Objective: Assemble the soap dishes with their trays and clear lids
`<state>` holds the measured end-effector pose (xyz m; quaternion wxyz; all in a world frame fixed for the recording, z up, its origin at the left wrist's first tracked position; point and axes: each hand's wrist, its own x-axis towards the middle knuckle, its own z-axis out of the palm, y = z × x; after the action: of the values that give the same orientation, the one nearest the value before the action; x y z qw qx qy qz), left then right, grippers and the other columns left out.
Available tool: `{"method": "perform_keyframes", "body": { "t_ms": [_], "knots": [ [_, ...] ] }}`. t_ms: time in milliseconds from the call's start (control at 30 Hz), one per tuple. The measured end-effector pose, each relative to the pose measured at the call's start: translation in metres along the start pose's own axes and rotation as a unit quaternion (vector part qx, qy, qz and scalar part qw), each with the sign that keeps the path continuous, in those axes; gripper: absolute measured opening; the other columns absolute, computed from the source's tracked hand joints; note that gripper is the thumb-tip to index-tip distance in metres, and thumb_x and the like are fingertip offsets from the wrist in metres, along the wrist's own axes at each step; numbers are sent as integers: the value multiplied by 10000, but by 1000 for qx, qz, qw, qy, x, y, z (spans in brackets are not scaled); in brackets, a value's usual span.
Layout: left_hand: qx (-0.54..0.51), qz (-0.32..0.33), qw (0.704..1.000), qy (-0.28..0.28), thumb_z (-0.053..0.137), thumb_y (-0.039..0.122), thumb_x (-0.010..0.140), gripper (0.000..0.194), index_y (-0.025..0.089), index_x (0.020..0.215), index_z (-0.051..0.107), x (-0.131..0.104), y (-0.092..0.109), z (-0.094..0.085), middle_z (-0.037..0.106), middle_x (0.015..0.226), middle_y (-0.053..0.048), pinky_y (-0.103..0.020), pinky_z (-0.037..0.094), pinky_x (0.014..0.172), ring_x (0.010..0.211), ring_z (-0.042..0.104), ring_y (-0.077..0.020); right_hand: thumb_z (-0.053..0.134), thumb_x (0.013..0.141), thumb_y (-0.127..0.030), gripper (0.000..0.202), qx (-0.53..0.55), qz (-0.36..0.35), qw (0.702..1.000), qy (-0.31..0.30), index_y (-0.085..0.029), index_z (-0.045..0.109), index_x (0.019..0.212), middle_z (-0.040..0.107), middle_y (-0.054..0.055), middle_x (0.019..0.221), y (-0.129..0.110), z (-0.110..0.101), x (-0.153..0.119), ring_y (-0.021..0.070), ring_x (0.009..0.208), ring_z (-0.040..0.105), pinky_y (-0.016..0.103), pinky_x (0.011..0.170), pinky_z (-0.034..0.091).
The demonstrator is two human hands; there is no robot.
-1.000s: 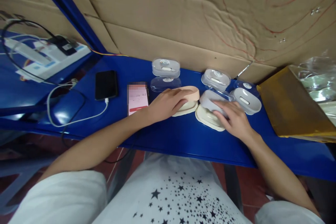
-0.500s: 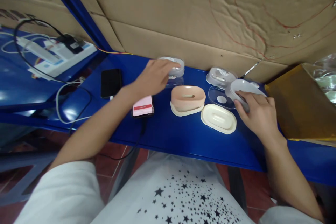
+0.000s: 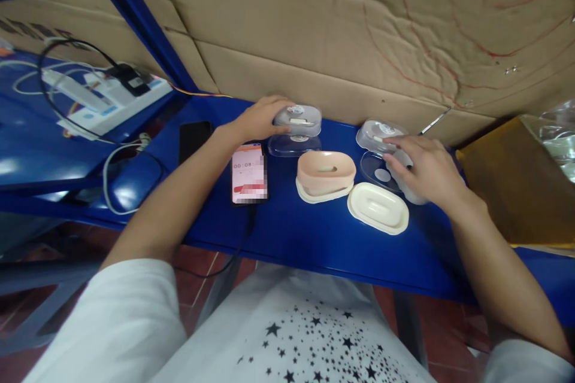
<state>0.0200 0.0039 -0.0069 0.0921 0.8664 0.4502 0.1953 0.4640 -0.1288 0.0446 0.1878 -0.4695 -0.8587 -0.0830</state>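
Note:
My left hand (image 3: 265, 119) grips the left end of a clear plastic soap dish (image 3: 308, 121), thumb in front and fingers behind. A clear oval tray (image 3: 294, 146) lies just before that dish. My right hand (image 3: 424, 164) has thumb and fingers apart, its fingertips at a second clear soap dish (image 3: 375, 129). Under the right hand lies a whitish translucent dish (image 3: 412, 194), mostly hidden, beside another clear oval tray (image 3: 375, 170). Between the hands stands a peach soap dish (image 3: 326, 176) with a slot, resting on a cream base. A cream oval tray (image 3: 378, 208) lies to its right.
A phone with a lit screen (image 3: 249, 173) and a dark phone (image 3: 191, 140) lie on the blue table (image 3: 291, 239). A power strip (image 3: 112, 114) with cables is at left. A cardboard box (image 3: 512, 179) stands at right, and a cardboard wall (image 3: 278, 60) closes the back.
My right hand has let go of the whitish dish and moved left and up to the second clear dish. My left hand has shifted left, from over its clear dish to the dish's end.

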Motion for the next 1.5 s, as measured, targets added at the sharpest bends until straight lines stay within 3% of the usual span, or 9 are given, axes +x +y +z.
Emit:
{"method": "perform_keyframes", "body": {
  "t_ms": [133, 333, 467, 600, 833, 1000, 1133, 1333, 1500],
  "knots": [
    [-9, 1, 1000, 21, 630, 556, 1022, 702, 150, 1594, 612, -3, 8, 1, 598, 1663, -188, -557, 384, 1333, 1563, 536, -376, 576, 1115, -466, 393, 62, -43, 997, -26, -287, 746, 1420, 798, 107, 1419, -13, 10, 50, 396, 1332, 732, 591, 1080, 570],
    [-18, -26, 998, 53, 537, 510, 1081, 627, 132, 1576, 608, -8, 14, 7, 638, 1599, -205, -540, 434, 1288, 1489, 586, -355, 575, 1101, -429, 463, 106, -105, 982, -120, -178, 725, 1460, 759, 157, 1479, -28, 29, 109, 379, 1387, 699, 592, 1203, 522],
    [48, -18, 995, 82, 588, 445, 1061, 497, 168, 1451, 720, -12, 30, 4, 642, 1522, -207, -626, 413, 1256, 1452, 572, -410, 590, 1095, -457, 510, 133, -74, 965, -215, -217, 696, 1532, 736, 120, 1540, -31, 27, 110, 358, 1393, 707, 541, 1198, 545],
    [61, 20, 998, 12, 575, 502, 1086, 424, 195, 1257, 810, -11, 49, 3, 764, 1291, -146, -554, 503, 1168, 1279, 696, -369, 590, 1089, -496, 541, 146, -37, 949, -276, -252, 690, 1561, 737, 95, 1552, -31, 15, 103, 355, 1374, 726, 501, 1192, 560],
    [108, 28, 993, -42, 561, 449, 1090, 454, 177, 1384, 776, -12, 56, 12, 769, 1445, -165, -500, 533, 1133, 1359, 718, -379, 564, 1087, -458, 532, 134, -9, 941, -310, -268, 682, 1570, 721, 94, 1574, -32, 24, 105, 357, 1416, 705, 507, 1214, 550],
    [117, 47, 992, -10, 426, 393, 1141, 463, 167, 1358, 766, -12, 60, 19, 805, 1301, -190, -559, 485, 1107, 1295, 728, -399, 590, 1065, -427, 604, 166, -61, 957, -232, -272, 594, 1649, 610, 119, 1692, -36, 44, 106, 376, 1559, 574, 577, 1300, 455],
    [38, 77, 996, 23, 368, 450, 1166, 472, 212, 1351, 731, -11, 70, 23, 801, 1210, -149, -520, 467, 1076, 1198, 724, -351, 679, 1018, -453, 757, 161, -71, 971, -159, -278, 476, 1725, 470, 141, 1798, -43, 52, 108, 413, 1662, 421, 659, 1323, 357],
    [-46, 105, 993, 24, 351, 479, 1188, 481, 224, 1459, 656, -14, 80, 24, 759, 1396, -126, -486, 419, 1136, 1295, 681, -319, 563, 1073, -389, 428, 157, -86, 965, -192, -227, 749, 1423, 814, 112, 1371, -46, 51, 111, 353, 1259, 749, 482, 1103, 517],
    [7, 119, 992, 31, 477, 514, 1149, 521, 204, 1536, 639, -15, 71, 27, 703, 1504, -182, -545, 393, 1172, 1405, 626, -382, 561, 1057, -391, 427, 145, -71, 968, -193, -195, 772, 1373, 826, 130, 1323, -29, 48, 113, 351, 1208, 768, 467, 1064, 551]
  ]
}}
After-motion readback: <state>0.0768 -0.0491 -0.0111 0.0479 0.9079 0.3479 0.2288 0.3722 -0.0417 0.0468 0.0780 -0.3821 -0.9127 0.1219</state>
